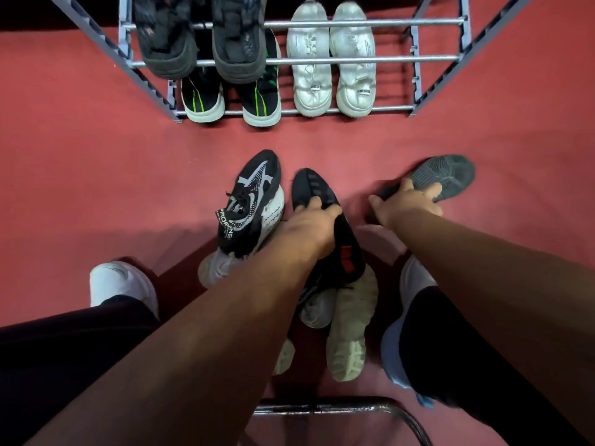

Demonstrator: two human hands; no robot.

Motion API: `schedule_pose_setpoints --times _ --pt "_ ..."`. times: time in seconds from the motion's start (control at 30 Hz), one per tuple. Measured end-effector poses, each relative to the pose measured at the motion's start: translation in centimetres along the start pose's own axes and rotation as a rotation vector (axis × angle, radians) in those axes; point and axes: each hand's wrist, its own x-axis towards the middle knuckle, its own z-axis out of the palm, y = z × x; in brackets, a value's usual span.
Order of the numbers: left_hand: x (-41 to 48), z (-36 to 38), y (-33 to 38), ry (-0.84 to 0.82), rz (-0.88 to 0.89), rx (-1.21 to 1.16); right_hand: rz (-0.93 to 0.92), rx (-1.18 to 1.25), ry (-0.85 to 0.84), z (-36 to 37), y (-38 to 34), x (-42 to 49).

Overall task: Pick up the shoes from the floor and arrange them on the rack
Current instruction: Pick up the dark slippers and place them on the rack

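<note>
A pile of shoes lies on the red floor in front of me. My left hand [314,225] grips a black shoe with a red mark [325,201] in the middle of the pile. My right hand [402,206] grips a dark grey shoe [450,175] that is turned sole-up to the right. A black and white patterned sneaker [249,201] leans at the left of the pile, over whitish shoes [351,320]. The metal shoe rack [354,61] stands ahead. It holds a dark grey pair [199,37], a black pair with green stripes [231,98] and a silver-white pair [331,59].
My own feet in white shoes [119,283] stand on either side of the pile, with dark trouser legs above them. A chrome tube frame [338,408] runs across below the pile, near me. Open red floor [80,156] lies to the left and right of the rack.
</note>
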Motion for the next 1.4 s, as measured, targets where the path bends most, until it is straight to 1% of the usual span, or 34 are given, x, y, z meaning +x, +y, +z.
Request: schedule_pose_setpoints --times 0.1,0.2,0.3,0.43,0.53,0.6,0.67,0.73,0.8,0.83,0.87,0.9,0.93,0.97,1.0,1.03,1.1,1.13,1.2,1.27,1.33,1.4 --pt "0.1 0.4 -0.8 0.038 0.028 -0.047 0.051 0.069 -0.048 0.1 -0.6 1.6" --pt "0.6 -0.3 -1.2 0.035 0.057 -0.065 0.045 0.058 -0.044 0.2 -1.1 2.6" --pt "1.3 -0.8 -1.4 0.021 0.053 -0.062 0.084 0.023 -0.053 -0.1 -1.2 3.0" --pt "1.7 -0.4 -2.0 0.047 0.055 -0.078 0.119 0.118 -0.092 -0.3 -0.8 3.7" --pt "1.9 0.2 -2.4 0.063 0.023 -0.151 0.119 0.214 -0.088 -0.4 -0.3 3.6" --pt "2.0 0.2 -2.6 0.067 -0.005 -0.221 0.127 0.382 -0.034 -0.5 0.1 3.1" --pt "2.2 0.0 -2.8 0.056 -0.019 -0.239 0.107 0.611 0.003 -1.0 0.6 2.3" --pt "2.4 -0.5 -2.8 0.03 -0.043 -0.244 0.031 0.904 -0.028 -2.1 1.0 0.9" --pt "2.5 -0.9 -2.7 0.024 -0.065 -0.25 -0.038 1.236 -0.15 -3.2 1.3 -0.9" --pt "2.4 -1.1 -2.6 0.031 -0.066 -0.237 -0.052 1.409 -0.272 -3.5 1.6 -1.5" --pt "2.3 -1.2 -2.6 0.036 -0.065 -0.218 -0.032 1.573 -0.422 -3.7 1.9 -2.0" --pt "2.0 -1.2 -2.5 0.042 -0.061 -0.199 0.001 1.709 -0.536 -3.8 2.2 -2.3" --pt "1.7 -1.1 -2.4 0.044 -0.059 -0.182 0.031 1.787 -0.607 -3.7 2.5 -2.6" --pt "1.3 -1.0 -2.4 0.05 -0.051 -0.164 0.067 1.803 -0.629 -3.6 2.7 -3.0" --pt "1.0 -0.8 -2.3 0.056 -0.051 -0.141 0.106 1.779 -0.61 -3.5 2.8 -3.2" --pt "0.7 -0.6 -2.3 0.076 -0.06 -0.116 0.159 1.674 -0.563 -3.0 2.9 -3.1" --pt "0.0 0.0 -2.3 0.122 -0.111 -0.077 0.199 1.374 -0.533 -2.1 3.0 -3.4" --pt "-0.3 0.4 -2.3 0.126 -0.146 -0.066 0.189 1.22 -0.525 -1.7 3.1 -3.3" --pt "-0.8 1.2 -2.3 0.083 -0.187 -0.062 0.161 0.938 -0.504 -0.5 3.0 -2.9" --pt "-0.8 2.0 -2.6 0.048 -0.192 -0.092 0.138 0.791 -0.449 0.4 2.7 -3.0" --pt "-0.6 2.2 -2.9 0.057 -0.2 -0.142 0.094 0.706 -0.363 1.3 2.1 -2.4" --pt "-0.4 2.0 -2.9 0.073 -0.198 -0.199 0.013 0.597 -0.297 2.1 1.7 -1.9"
